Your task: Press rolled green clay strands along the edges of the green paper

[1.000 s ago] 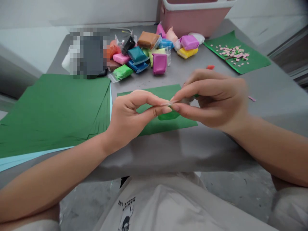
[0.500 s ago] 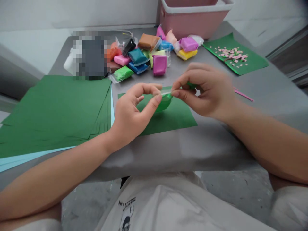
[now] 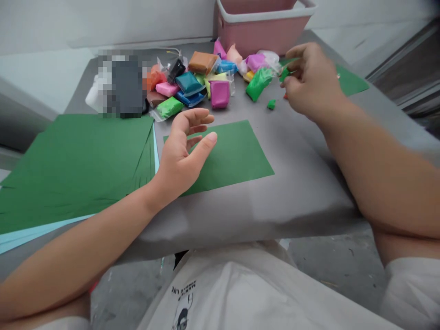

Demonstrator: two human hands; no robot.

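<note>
Green lump [image 3: 285,74] sits pinched in right hand's [image 3: 311,78] fingertip grip; left hand's [image 3: 178,156] grip gapes, empty.

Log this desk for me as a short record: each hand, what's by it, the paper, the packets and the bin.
Left hand: open, in front of the green sheet, holding nothing visible
Right hand: raised, green lump at its fingertips, grip unclear
By right hand: green packet; green scrap apart from it
Paper stack: at the left, green on top, pale blue edges showing
Coloured packets: piled beyond the green sheet
Pink bin: white rim, behind the packets
</note>
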